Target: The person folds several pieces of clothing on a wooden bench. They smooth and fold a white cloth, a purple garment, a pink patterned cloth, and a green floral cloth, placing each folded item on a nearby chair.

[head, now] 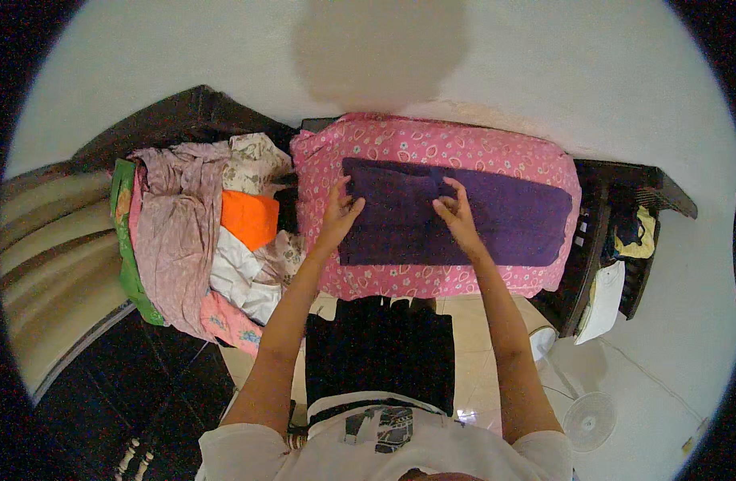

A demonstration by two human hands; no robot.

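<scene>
A dark purple cloth [512,216], folded into a long flat shape, lies on a pink patterned cover [374,279]. My left hand [342,210] is at the cloth's left end, thumb and fingers apart; whether it pinches the edge cannot be told. My right hand [455,207] rests over the middle of the cloth, its thumb and fingertips near a fold; a grip on the fabric is not plain. The left part of the cloth looks doubled over, with a fold line near its top edge.
At the left is a heap of clothes: a mauve cloth [178,240], an orange piece [250,217], a white garment [241,273] and a green cloth [126,240]. On the right, a dark wooden rack [584,252] holds a white cloth [602,300]. A fan [590,421] stands lower right.
</scene>
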